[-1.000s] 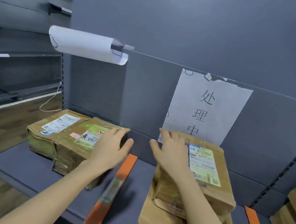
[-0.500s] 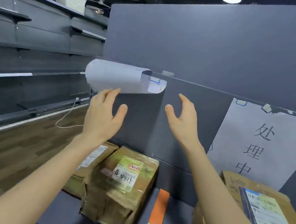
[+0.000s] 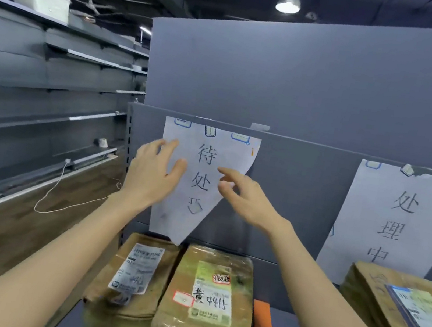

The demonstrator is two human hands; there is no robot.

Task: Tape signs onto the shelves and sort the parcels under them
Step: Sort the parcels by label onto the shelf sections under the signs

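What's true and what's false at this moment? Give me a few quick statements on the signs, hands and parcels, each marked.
1. The left sign is taped along its top edge. True.
2. The left hand grips a roll of tape. False: it rests on the left sign with its fingers spread and holds nothing.
3. The white-label parcel and the green-label parcel sit side by side below the left sign. True.
4. The right sign has dropped onto the parcels. False: it hangs on the back panel.
5. The left sign lies flat all over. False: its lower right part is curled or folded inward.
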